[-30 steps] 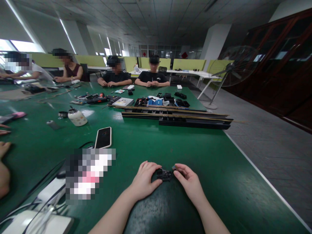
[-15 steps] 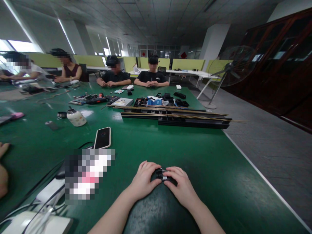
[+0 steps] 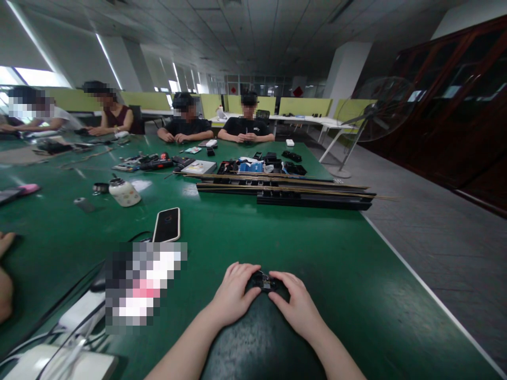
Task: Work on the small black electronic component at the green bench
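Now | small black gadget (image 3: 266, 283), near side of desk (image 3: 340, 253) | left hand (image 3: 234, 292), right hand (image 3: 295, 300) clamped on its ends | step: probably two-handed adjusting | next: likely wants steady grip

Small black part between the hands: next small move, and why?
Probably a light press with the right hand, the left hand bracing the small black part: the two hands flank its opposite ends, leaving its middle in view; finer detail is too small to tell.
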Demonstrator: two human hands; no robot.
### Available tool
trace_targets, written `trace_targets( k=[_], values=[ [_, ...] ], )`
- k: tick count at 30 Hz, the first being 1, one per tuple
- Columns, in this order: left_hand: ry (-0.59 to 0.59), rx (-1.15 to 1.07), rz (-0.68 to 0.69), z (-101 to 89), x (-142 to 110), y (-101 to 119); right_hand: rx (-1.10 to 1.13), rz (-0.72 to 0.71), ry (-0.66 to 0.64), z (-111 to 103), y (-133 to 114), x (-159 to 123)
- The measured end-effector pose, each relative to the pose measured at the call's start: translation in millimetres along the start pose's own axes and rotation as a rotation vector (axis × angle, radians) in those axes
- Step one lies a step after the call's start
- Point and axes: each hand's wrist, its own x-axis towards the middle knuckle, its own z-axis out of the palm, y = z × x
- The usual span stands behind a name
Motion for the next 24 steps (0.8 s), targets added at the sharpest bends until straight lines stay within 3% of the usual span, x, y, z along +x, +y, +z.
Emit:
trace_targets(
  k=[24],
  values=[
    [0.005,0.002,0.006,0.5,0.9,0.4,0.021,-0.012,0.019,0.2,-0.5,-0.5]
  ],
)
